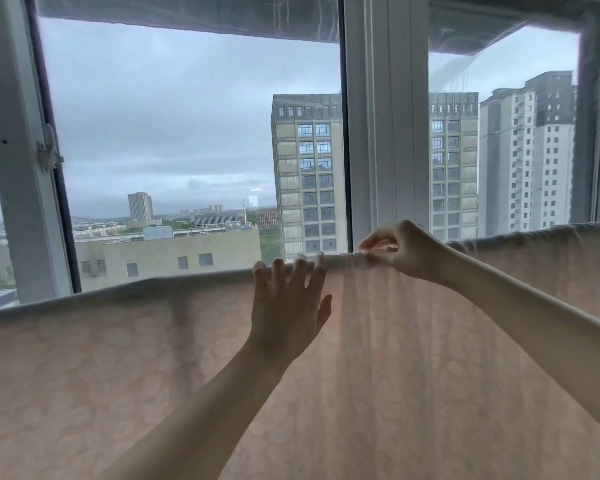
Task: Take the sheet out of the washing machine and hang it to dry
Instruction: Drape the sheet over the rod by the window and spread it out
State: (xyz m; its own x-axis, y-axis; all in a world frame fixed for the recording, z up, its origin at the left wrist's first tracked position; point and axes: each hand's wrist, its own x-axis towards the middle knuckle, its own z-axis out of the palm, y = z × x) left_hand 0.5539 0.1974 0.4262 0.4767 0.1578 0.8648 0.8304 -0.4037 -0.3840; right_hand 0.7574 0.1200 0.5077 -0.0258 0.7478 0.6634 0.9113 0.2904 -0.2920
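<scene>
I see the sheet [153, 358] already draped over a line in front of the window [187, 133], hanging wide to either side. My left hand [288, 306] lies flat on the sheet, fingers spread and straight. My right hand [400, 249] pinches a bunched stretch of the sheet's top edge. Hanging looks nearly done; that gather needs spreading.
</scene>
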